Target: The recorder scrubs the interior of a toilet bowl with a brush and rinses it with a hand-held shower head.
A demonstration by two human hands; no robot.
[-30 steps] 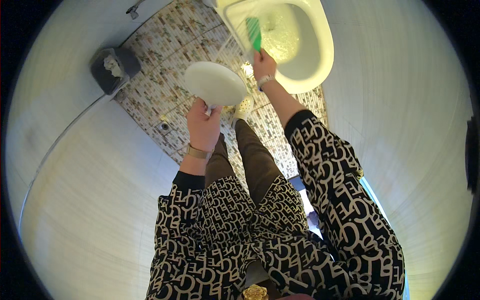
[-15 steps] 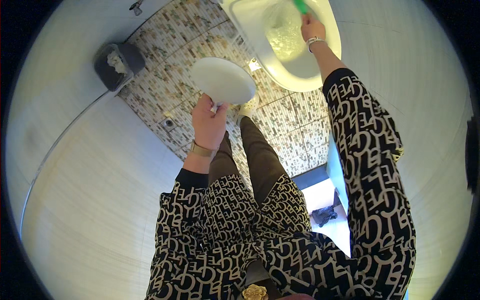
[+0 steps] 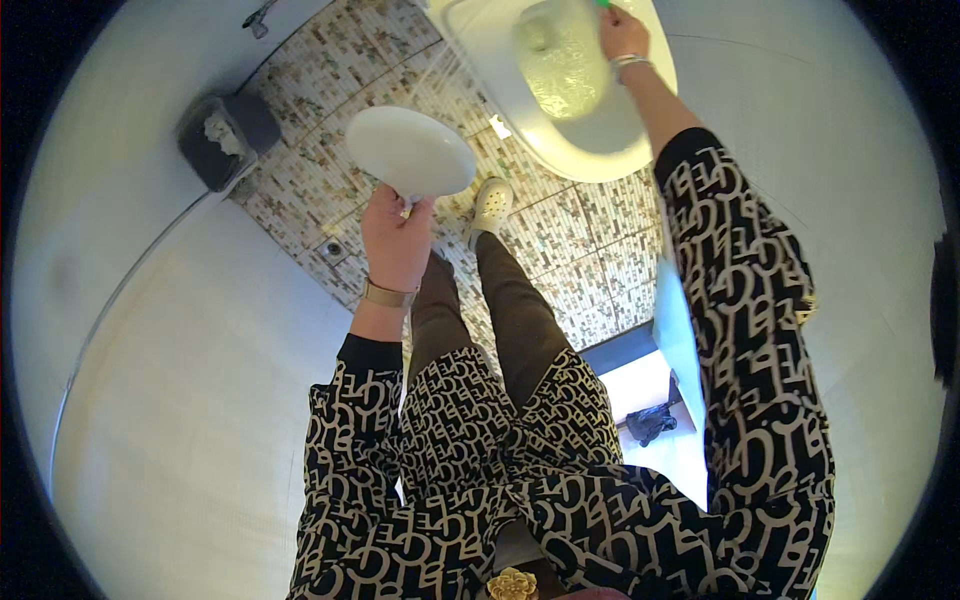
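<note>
At the top is a toilet bowl [image 3: 615,165], pale yellowish-white, with rippling water inside. My right hand [image 3: 625,35] reaches over its right side, fingers closed round a green handle [image 3: 604,3]. Most of that handle lies beyond the upper edge, so what it belongs to cannot be seen. My left hand [image 3: 396,235] grips the near edge of a white, smooth, oval dish-like thing [image 3: 410,150]. It is held above the floor, left of the bowl and apart from it.
A dark grey waste bin [image 3: 210,150] with crumpled white paper stands against the left wall. A floor drain [image 3: 333,249] is set in the patterned tiles. One cream clog [image 3: 492,205] shows near the bowl. Behind, at lower right, a black bag [image 3: 650,424] lies by the doorway.
My left hand has moved left with the white dish-like thing, away from the bowl. My right hand has gone slightly up, and less of the green handle shows. Faint pale streaks now appear left of the bowl.
</note>
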